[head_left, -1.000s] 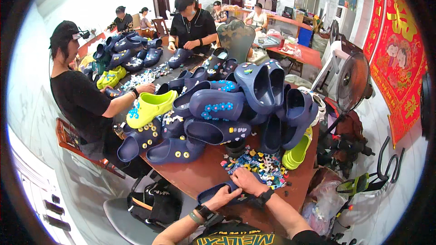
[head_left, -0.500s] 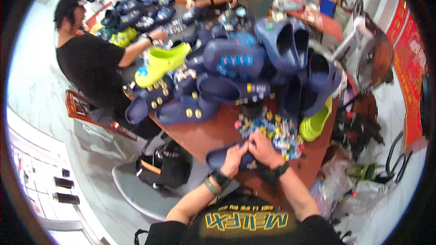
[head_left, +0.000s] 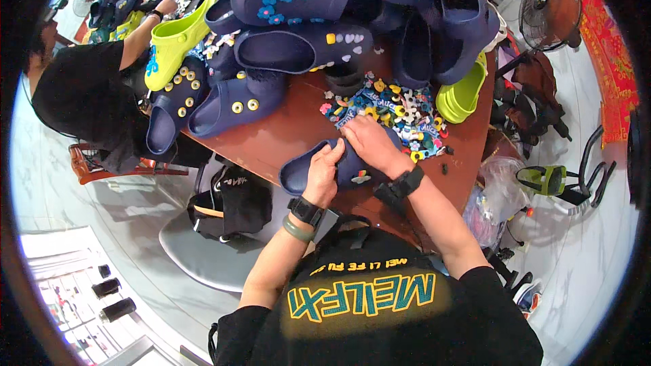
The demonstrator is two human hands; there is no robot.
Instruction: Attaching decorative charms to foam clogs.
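On the red-brown desk [head_left: 298, 112] I've got left fingers [head_left: 330, 154] clamped on a navy clog [head_left: 347, 168]; right fingers [head_left: 354, 133] curl above, pinching or not, I can't tell.

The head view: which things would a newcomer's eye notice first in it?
Probably the heap of navy clogs at the top centre, with lime green clogs at its left and right. Nearer, the left hand grips another navy clog, the right hand on it, beside colourful charms on the table.
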